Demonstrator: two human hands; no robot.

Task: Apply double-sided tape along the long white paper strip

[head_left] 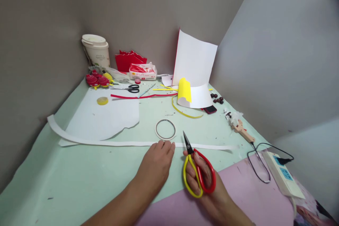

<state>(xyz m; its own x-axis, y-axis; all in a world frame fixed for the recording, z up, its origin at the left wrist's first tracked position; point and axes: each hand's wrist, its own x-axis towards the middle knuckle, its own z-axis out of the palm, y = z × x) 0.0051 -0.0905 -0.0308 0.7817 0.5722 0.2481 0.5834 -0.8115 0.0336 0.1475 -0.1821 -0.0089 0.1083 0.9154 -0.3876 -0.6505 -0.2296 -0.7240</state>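
Observation:
A long white paper strip [106,143] lies across the mat, its left end curling up. My left hand [156,160] is closed over the middle of this strip, fingers bent together and fingertips on it; the thumb is mostly hidden. Just beyond those fingertips a roll of white tape [156,132] lies flat, with a short bit of tape sticking out at its lower right. In my right hand [209,187] are scissors [199,171] with one yellow and one red handle. Their dark blades look closed and point up and away, over the strip.
A large white sheet [103,123] lies left, bearing a yellow tape roll [102,101]. Black-handled scissors [134,88], a lidded cup [96,51] and a tissue pack [143,72] stand behind. At right are a folded white card [196,58], a glue gun [243,132] and a power strip [283,174].

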